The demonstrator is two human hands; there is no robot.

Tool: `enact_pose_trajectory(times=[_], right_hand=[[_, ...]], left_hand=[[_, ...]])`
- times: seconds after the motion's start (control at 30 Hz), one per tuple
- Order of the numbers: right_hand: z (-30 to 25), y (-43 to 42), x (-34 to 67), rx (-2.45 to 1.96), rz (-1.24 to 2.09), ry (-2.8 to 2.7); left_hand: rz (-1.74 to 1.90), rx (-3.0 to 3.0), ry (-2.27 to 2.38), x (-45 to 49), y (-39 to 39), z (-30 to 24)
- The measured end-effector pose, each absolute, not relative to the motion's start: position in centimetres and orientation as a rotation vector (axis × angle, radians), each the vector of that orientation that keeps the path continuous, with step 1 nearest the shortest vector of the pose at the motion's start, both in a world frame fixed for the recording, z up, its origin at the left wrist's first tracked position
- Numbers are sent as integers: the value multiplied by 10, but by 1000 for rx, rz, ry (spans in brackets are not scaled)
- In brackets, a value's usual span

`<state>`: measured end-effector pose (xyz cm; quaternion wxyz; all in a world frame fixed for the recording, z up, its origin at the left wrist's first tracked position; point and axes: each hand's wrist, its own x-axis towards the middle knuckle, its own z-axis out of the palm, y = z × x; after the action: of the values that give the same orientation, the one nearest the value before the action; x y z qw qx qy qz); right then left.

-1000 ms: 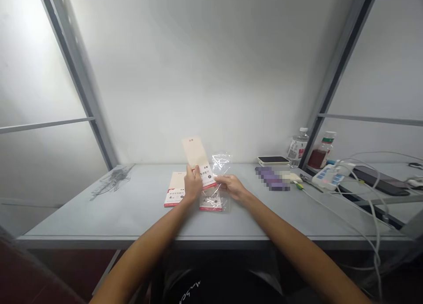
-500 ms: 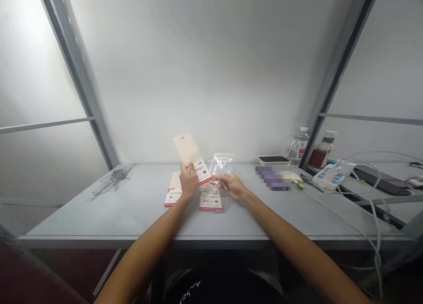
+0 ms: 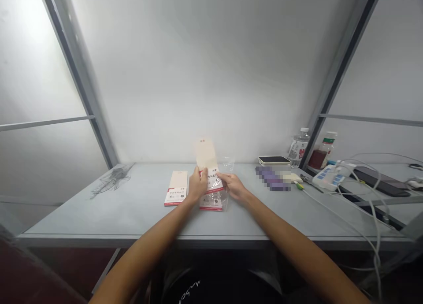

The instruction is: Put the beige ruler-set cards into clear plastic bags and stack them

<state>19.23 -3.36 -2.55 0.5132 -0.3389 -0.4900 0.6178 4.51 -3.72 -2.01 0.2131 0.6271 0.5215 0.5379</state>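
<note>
Pale grey worktop (image 3: 99,216), 1 cream-and-red paper packet (image 3: 176,188) laid flat on it; a 2nd packet (image 3: 206,156) held upright against a clear plastic bag (image 3: 224,202), light and fairly stiff, best taken by its long edges, the bag thin, soft and slippery; left hand (image 3: 197,185) closed in a pinch on the packet's lower part, right hand (image 3: 235,184) pinched on the bag's edge

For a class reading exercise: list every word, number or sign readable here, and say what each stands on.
"4" on the flat cream packet at left.
"4" on the packet under the clear plastic bag.
Chinese print on the raised cream packet: too small to read.
Red label on the water bottle: too blurred to read.
</note>
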Motion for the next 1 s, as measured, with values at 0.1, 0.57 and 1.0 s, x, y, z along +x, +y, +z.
enact_pose_trajectory(times=[0.1,0.57,1.0], right_hand=[[-25,-31,196,-840,1432,-1135],[-17,-36,204,-910,1457,-1231],[-17,-35,202,-936,1429,-1247]], left_hand=[[1374,1789,1381,46,-35,-21],[1274,1555,1143,36,-28,-16],[1196,1390,1058,26,-22,-15]])
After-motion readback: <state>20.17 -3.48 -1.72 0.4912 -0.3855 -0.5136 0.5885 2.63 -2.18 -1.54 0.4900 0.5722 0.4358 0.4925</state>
